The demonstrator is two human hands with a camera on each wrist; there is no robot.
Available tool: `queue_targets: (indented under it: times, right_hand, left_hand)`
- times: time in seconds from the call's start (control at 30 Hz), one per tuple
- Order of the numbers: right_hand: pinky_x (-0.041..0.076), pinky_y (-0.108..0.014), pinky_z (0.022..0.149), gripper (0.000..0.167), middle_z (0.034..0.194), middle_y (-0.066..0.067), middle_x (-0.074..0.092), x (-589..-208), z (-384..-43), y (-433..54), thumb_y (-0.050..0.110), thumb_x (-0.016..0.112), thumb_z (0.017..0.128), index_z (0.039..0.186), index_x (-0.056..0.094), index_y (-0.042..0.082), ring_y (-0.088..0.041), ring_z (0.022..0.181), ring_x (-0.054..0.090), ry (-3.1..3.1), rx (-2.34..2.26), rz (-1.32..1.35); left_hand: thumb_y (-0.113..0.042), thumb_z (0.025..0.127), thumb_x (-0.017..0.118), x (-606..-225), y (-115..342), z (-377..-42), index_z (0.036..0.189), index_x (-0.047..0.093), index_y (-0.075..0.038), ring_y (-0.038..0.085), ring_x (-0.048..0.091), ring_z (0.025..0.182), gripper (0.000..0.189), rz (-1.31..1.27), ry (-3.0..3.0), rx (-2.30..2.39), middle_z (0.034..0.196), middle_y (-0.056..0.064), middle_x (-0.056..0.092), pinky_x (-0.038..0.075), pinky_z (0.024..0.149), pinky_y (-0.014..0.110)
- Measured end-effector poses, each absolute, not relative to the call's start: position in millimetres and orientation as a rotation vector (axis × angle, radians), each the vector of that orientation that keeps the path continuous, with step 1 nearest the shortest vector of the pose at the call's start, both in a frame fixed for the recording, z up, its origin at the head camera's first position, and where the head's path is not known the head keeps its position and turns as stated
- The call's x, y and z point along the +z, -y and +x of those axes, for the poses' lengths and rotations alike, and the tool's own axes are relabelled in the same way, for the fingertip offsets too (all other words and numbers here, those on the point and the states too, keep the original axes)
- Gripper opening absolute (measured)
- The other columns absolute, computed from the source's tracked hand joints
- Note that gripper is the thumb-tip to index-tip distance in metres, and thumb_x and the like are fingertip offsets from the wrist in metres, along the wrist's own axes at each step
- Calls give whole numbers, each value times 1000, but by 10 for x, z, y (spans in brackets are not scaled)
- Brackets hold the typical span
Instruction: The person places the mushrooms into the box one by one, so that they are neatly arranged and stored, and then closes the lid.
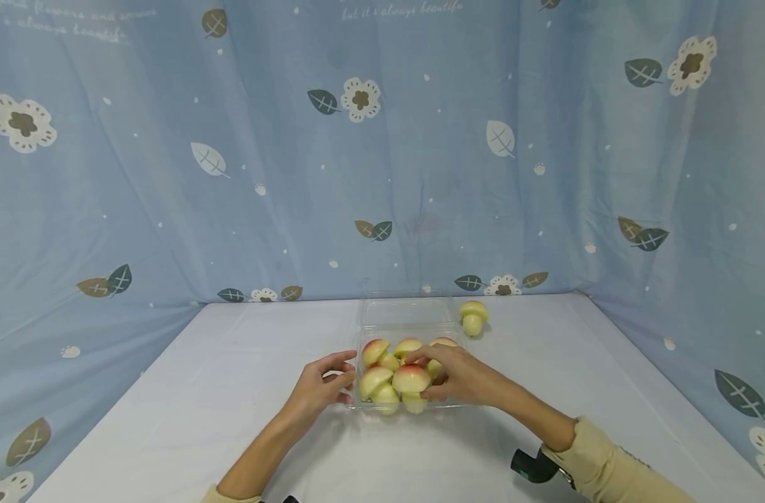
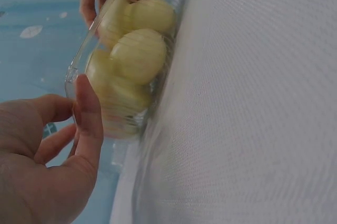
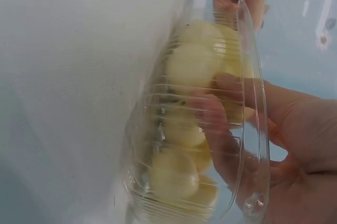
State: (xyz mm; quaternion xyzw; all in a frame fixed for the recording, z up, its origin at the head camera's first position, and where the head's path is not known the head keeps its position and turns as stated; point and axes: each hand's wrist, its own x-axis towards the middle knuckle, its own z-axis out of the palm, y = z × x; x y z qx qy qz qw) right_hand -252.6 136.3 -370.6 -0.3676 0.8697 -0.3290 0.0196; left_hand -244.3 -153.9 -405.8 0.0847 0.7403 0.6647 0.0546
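A clear plastic clamshell box (image 1: 443, 404) stands on the table with its lid (image 1: 407, 311) folded open toward the back. Inside lie several mushroom-shaped pieces (image 1: 376, 352), pale yellow-green with reddish caps. At the box's left side, my left hand (image 1: 320, 385) pinches the rim (image 2: 80, 56) between thumb and fingers. My right hand (image 1: 465, 375) reaches over the right side into the box. Its thumb and fingers hold a front mushroom-shaped piece (image 1: 411, 378) by the cap. Through the ribbed wall (image 3: 174, 98), the right wrist view shows those fingers among the pieces.
One more mushroom-shaped piece (image 1: 473, 318) stands on the white tabletop (image 1: 244, 363), behind the box's right corner. A blue curtain (image 1: 420, 175) with leaves and flowers hangs along the back and both sides of the table.
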Motion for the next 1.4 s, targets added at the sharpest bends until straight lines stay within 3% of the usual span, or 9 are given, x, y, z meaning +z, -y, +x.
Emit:
queue_targets:
  times: [0.4,0.7,1.0,1.4]
  right_hand:
    - [59,-22,82,63,127,-15,54,-3651,-2551,-1475,12,78,83,139,50,11,-27,103,66,-2570,-1057,-1135]
    - [57,-18,79,61,131,-23,55,-3510,-2561,-1612,5,69,90,144,42,11,-27,98,70,-2549,-993,-1071]
    - [59,-24,79,50,128,-20,59,-3295,-2629,-1774,18,64,96,143,47,22,-25,102,69,-2612,-1003,-1025]
    - [59,-25,78,39,118,-12,66,-3122,-2756,-1864,29,63,96,133,56,17,-17,93,70,-2703,-998,-1080]
  left_hand:
    - [-7,93,64,-4065,1536,-2449,136,55,-2,16,59,78,43,270,-2253,2023,103,9,55,60,62,26]
    - [-6,94,63,-4066,1540,-2451,136,55,-1,15,58,78,43,273,-2236,2023,103,9,54,60,62,25]
    - [-8,94,64,-4065,1555,-2445,137,54,-2,17,59,81,45,269,-2215,2024,104,9,54,60,63,25]
    - [-8,94,64,-4053,1563,-2439,137,54,-3,18,59,81,45,270,-2213,2025,105,10,54,60,63,25]
